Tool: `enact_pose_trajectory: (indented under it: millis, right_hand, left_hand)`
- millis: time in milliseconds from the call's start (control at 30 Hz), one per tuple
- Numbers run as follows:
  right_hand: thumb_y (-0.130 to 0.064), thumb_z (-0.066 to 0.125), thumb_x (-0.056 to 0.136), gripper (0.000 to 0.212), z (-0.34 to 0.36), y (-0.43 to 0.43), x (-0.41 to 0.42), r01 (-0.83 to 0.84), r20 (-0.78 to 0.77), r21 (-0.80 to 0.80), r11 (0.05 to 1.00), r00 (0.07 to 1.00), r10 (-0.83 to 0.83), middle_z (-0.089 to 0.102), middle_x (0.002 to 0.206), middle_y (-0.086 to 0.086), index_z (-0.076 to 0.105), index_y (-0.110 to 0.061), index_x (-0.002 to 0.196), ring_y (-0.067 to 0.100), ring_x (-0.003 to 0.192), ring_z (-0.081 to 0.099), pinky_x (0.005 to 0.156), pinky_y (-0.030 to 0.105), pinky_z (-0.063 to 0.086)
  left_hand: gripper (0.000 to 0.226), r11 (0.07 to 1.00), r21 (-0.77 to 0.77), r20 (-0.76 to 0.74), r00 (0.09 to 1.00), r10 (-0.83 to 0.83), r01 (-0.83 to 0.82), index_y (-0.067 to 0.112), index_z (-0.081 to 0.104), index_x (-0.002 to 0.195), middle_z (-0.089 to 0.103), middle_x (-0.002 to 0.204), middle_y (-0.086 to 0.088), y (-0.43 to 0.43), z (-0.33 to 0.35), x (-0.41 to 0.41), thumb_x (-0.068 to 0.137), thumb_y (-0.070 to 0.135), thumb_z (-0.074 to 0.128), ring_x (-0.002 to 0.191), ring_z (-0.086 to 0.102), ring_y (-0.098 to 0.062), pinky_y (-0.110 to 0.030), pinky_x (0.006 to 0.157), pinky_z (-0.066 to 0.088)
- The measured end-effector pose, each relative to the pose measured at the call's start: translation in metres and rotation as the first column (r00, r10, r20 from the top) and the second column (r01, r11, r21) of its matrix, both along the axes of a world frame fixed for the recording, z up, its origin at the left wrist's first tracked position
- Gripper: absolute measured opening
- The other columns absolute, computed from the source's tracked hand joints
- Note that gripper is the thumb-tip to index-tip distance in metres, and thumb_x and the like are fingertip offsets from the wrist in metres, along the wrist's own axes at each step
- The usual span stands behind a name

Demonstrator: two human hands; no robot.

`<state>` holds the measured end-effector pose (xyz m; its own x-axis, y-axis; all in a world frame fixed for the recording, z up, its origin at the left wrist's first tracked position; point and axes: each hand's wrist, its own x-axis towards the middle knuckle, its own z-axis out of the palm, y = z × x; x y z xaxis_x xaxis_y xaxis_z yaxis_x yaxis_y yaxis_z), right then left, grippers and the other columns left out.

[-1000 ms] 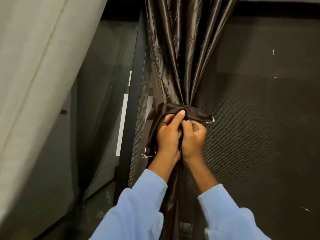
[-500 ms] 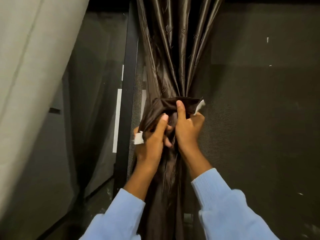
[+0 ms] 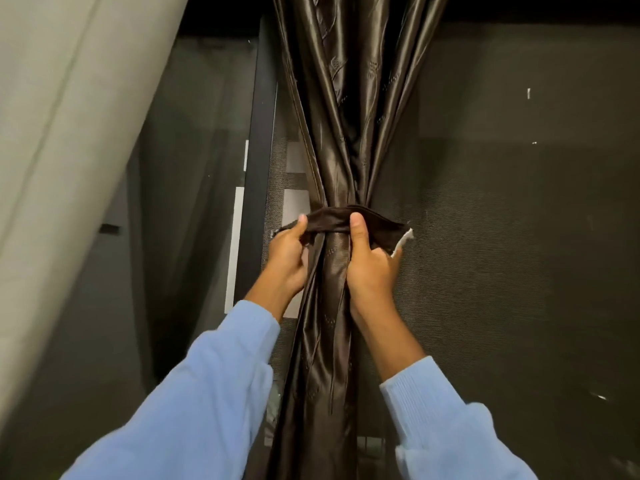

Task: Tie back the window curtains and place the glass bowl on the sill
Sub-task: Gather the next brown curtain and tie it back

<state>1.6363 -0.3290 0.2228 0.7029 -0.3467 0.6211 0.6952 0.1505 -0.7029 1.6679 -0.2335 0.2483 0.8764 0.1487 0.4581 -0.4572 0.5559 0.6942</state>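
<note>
Left hand pinches the left end of the dark brown fabric tie-back band | right hand grips its right end | band wraps the gathered glossy brown satin curtain | pale grey curtain hangs left.

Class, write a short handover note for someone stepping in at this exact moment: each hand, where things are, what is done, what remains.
Left hand: pinches the left end of the tie-back band.
Right hand: holds the band's right end, thumb on top.
Brown curtain: gathered, with the band around it at hand height; no fastening shows.
Grey curtain: hangs loose at left.
Glass bowl and sill: not in view.
Left to do: fasten the band, probably tie the grey curtain, place the bowl.
</note>
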Motion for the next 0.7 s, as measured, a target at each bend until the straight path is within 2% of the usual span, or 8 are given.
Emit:
enact_pose_trajectory:
  millis: [67, 100, 200, 300, 400, 533, 600, 700]
  right_hand:
    - [-0.078, 0.064, 0.067, 0.111, 0.000, 0.004, 0.002, -0.064, 0.026, 0.050, 0.997, 0.998, 0.063, 0.053, 0.143, 0.001, 0.034, -0.010, 0.150, 0.013, 0.128, 0.052, 0.114, 0.028, 0.035]
    - [-0.080, 0.067, 0.061, 0.115, 0.000, 0.005, 0.003, -0.077, 0.028, 0.079, 0.994, 0.997, 0.075, 0.059, 0.137, 0.002, 0.038, -0.010, 0.148, 0.013, 0.124, 0.056, 0.112, 0.032, 0.041]
    - [-0.054, 0.071, 0.081, 0.087, 0.003, 0.001, -0.004, -0.096, 0.042, 0.085, 0.992, 0.995, 0.093, 0.057, 0.137, 0.002, 0.037, -0.012, 0.149, 0.012, 0.124, 0.054, 0.109, 0.026, 0.039]
    - [-0.040, 0.071, 0.086, 0.082, 0.001, -0.008, -0.005, -0.142, 0.031, 0.154, 0.978, 0.990, 0.139, 0.056, 0.137, -0.001, 0.029, -0.016, 0.152, 0.012, 0.122, 0.054, 0.101, 0.024, 0.041]
    - [-0.035, 0.074, 0.084, 0.081, -0.002, -0.010, -0.011, -0.172, 0.019, 0.246, 0.954, 0.985, 0.173, 0.058, 0.133, -0.001, 0.032, -0.015, 0.149, 0.012, 0.118, 0.057, 0.101, 0.025, 0.046]
    - [-0.022, 0.078, 0.082, 0.042, -0.005, -0.012, -0.014, -0.208, 0.066, 0.363, 0.908, 0.978, 0.198, 0.062, 0.099, -0.012, 0.050, -0.020, 0.114, -0.007, 0.083, 0.060, 0.066, 0.004, 0.049]
    - [-0.022, 0.080, 0.081, 0.037, -0.006, -0.011, -0.016, -0.209, 0.064, 0.379, 0.901, 0.978, 0.199, 0.063, 0.100, -0.011, 0.052, -0.024, 0.105, -0.005, 0.086, 0.061, 0.073, 0.008, 0.051]
    - [-0.025, 0.081, 0.079, 0.058, -0.005, -0.004, -0.020, -0.234, 0.056, 0.375, 0.897, 0.972, 0.230, 0.063, 0.124, 0.001, 0.050, -0.016, 0.128, 0.013, 0.112, 0.062, 0.103, 0.035, 0.049]
  left_hand:
    - [0.024, 0.994, 0.098, -0.003, 0.999, -0.048, 0.048, 0.001, 0.064, 0.097, 0.069, 0.080, -0.016, -0.008, 0.006, -0.002, 0.096, 0.022, 0.052, 0.065, 0.070, -0.023, -0.031, 0.059, 0.058]
    - [0.022, 0.990, 0.131, -0.003, 0.999, -0.051, 0.051, 0.003, 0.064, 0.086, 0.068, 0.069, -0.013, -0.011, 0.009, -0.004, 0.095, 0.019, 0.054, 0.056, 0.068, -0.020, -0.027, 0.052, 0.056]
    - [0.028, 0.977, 0.210, -0.018, 1.000, -0.025, 0.029, 0.007, 0.058, 0.066, 0.062, 0.050, -0.008, -0.019, 0.014, -0.008, 0.092, 0.018, 0.057, 0.042, 0.061, -0.016, -0.020, 0.043, 0.050]
    - [0.037, 0.949, 0.305, -0.017, 0.997, -0.075, 0.077, 0.009, 0.063, 0.064, 0.064, 0.057, -0.009, -0.023, 0.015, -0.014, 0.094, 0.026, 0.052, 0.047, 0.063, -0.016, -0.020, 0.047, 0.051]
    - [0.044, 0.905, 0.388, -0.052, 0.984, -0.169, 0.176, 0.007, 0.062, 0.065, 0.064, 0.051, -0.008, -0.026, 0.016, -0.023, 0.099, 0.026, 0.042, 0.045, 0.062, -0.013, -0.018, 0.047, 0.052]
    - [0.053, 0.879, 0.416, -0.089, 0.973, -0.214, 0.232, 0.007, 0.071, 0.057, 0.068, 0.064, -0.012, -0.021, 0.023, -0.022, 0.098, 0.028, 0.044, 0.057, 0.067, -0.018, -0.027, 0.063, 0.056]
    - [0.048, 0.880, 0.427, -0.128, 0.978, -0.168, 0.207, 0.004, 0.069, 0.062, 0.066, 0.069, -0.014, -0.016, 0.026, -0.021, 0.097, 0.028, 0.045, 0.060, 0.065, -0.020, -0.027, 0.062, 0.057]
    - [0.045, 0.865, 0.469, -0.133, 0.983, -0.130, 0.178, 0.002, 0.063, 0.067, 0.065, 0.061, -0.013, -0.013, 0.026, -0.028, 0.099, 0.026, 0.043, 0.052, 0.064, -0.018, -0.029, 0.062, 0.054]
